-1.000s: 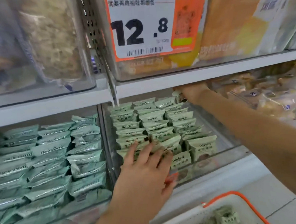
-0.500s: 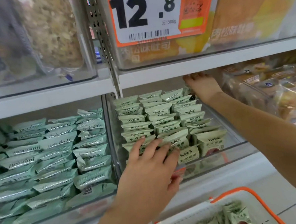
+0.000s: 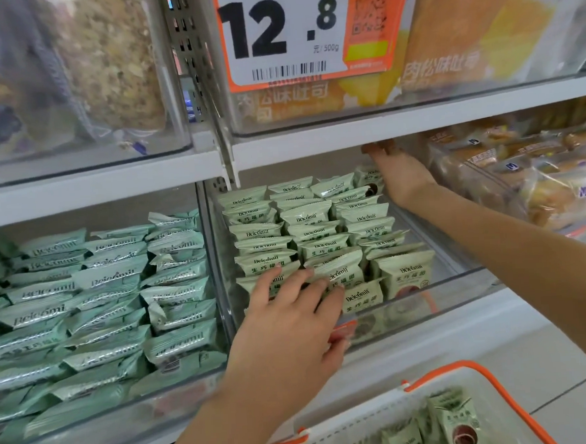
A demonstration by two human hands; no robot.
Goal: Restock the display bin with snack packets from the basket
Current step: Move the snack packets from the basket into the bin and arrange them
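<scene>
While the left hand (image 3: 288,328) lies with straight, spread fingers on the front rows of pale green snack packets (image 3: 314,234), its thumb reaching down over the front wall of the clear display bin (image 3: 410,312), the right hand (image 3: 400,175) is stretched to the bin's far right corner, just under the shelf above; its fingers curl out of sight there, so I cannot tell whether they hold anything. The packets stand upright in three tidy rows from the back of the bin to its front edge, and one packet in the far right corner touches the right palm. Below the shelf's front edge, at the lower right, a white basket (image 3: 393,418) with an orange rim holds more of the same green packets. In the bin to the left, mint green packets (image 3: 94,302) lie in slanted layers up to its front wall. To the right, a further bin holds wrapped pastries (image 3: 529,176). On the shelf above, a white and orange price tag (image 3: 307,28) reading 12.8 hangs on the front of a bin of orange bread bags (image 3: 462,43).
</scene>
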